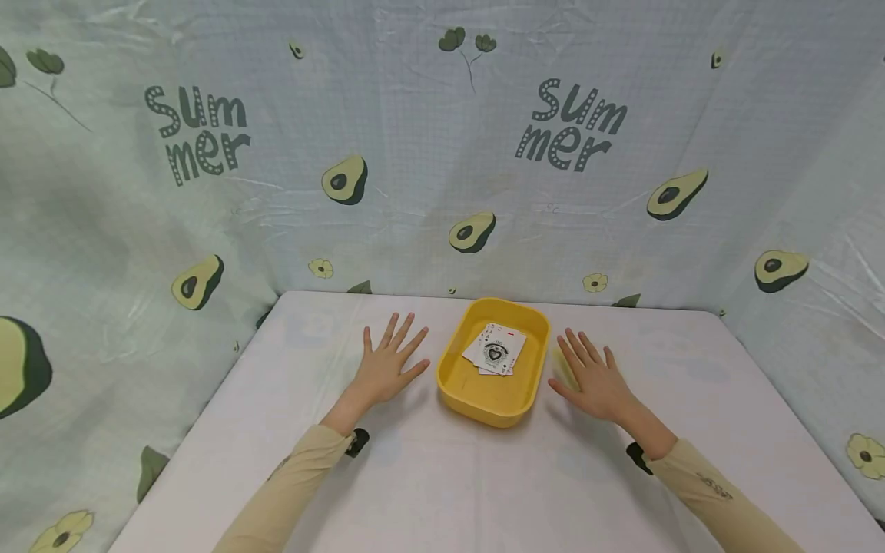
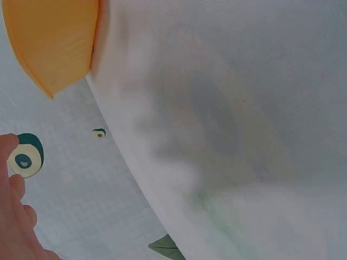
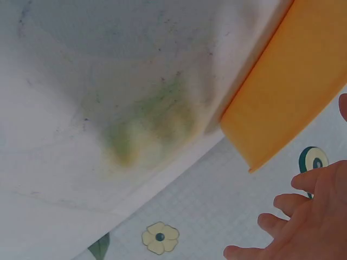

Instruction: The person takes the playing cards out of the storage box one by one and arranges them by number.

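While left hand (image 1: 389,369) and right hand (image 1: 598,384) are both empty, yellow tray (image 1: 487,399): right between them, so off to the left hand's right and the right hand's left, walls just beyond the thumb tips
Tray's long axis: runs pretty much straight away from the person, far end leaning slightly right
Nearer hand: honestly too close to call, maybe the right one by a hair
Fingers: spread wide and mostly straight on both hands, gripping nothing
Playing cards (image 1: 495,350): loose overlapping pile inside the tray, toward its far end; thin, flat, white, top one with a big ornate black pip
Tray build: smooth, plastic-looking, rounded corners, upright walls
Table (image 1: 442,491): pale, smooth-ish covering under both hands, faint blurry print
Sleeves (image 1: 283,484): beige fabric, behind each hand
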{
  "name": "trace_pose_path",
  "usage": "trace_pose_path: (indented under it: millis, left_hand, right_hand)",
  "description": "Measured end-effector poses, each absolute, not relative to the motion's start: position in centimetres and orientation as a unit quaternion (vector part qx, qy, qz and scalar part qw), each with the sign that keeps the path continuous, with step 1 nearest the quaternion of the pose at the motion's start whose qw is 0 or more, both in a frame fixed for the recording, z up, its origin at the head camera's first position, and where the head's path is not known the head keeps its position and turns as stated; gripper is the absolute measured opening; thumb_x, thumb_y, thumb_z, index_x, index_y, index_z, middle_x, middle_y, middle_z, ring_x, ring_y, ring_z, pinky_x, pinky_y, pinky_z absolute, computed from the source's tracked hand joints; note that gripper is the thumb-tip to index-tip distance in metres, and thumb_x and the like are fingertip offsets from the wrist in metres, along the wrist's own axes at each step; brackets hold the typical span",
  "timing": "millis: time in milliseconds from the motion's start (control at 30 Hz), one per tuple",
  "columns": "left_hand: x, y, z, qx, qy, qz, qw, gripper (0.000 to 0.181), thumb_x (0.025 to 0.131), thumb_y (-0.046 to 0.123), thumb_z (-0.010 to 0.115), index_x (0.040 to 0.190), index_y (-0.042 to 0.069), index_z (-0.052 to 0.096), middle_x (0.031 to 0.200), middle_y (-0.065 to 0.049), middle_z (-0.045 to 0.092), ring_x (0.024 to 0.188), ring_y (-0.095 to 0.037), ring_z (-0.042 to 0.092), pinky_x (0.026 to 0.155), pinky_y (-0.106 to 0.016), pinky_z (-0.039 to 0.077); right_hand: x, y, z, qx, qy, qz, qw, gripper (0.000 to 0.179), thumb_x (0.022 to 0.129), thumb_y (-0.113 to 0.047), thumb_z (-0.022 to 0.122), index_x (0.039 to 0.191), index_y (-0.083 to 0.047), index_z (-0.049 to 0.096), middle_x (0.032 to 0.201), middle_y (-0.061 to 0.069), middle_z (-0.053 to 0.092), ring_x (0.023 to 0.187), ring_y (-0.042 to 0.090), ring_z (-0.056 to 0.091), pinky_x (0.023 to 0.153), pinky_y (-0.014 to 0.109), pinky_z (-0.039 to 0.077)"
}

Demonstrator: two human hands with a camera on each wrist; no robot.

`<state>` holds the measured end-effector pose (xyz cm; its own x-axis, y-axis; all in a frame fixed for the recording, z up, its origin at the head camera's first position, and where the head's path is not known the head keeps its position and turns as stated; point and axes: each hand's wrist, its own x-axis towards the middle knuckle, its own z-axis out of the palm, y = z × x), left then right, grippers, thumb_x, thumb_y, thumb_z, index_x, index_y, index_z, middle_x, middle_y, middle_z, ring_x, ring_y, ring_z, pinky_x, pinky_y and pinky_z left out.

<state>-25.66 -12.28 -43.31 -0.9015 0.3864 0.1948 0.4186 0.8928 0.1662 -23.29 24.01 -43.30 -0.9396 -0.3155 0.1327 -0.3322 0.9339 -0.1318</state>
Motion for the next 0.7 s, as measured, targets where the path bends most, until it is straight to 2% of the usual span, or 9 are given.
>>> trace_pose_path:
  millis: [267,700]
  left_hand:
    - [-26.0,-11.0,-42.9,-0.234,-0.962,-0.112,0.083,0.058,0.091,0.051,0.035,0.142,0.028,0.020,0.152,0.000,0.005,0.140,-0.023,-0.004,0.102,-0.065,-0.003]
    - [-26.4,-8.2,-43.2,-0.273,-0.954,-0.098,0.077,0.057,0.092,0.050,0.034,0.142,0.026,0.021,0.152,-0.002,0.011,0.140,-0.024,0.001,0.103,-0.063,0.000]
  right_hand:
    - [-23.7,23.5,-42.6,0.179,-0.979,0.074,0.056,0.077,0.087,-0.052,0.045,0.143,-0.007,0.018,0.150,0.013,0.014,0.137,0.033,0.011,0.104,0.060,0.009]
    - [-24.5,21.9,-42.0,0.211,-0.971,0.075,0.081,0.074,0.086,-0.047,0.049,0.139,-0.002,0.027,0.147,0.015,0.024,0.135,0.034,0.020,0.105,0.057,0.015]
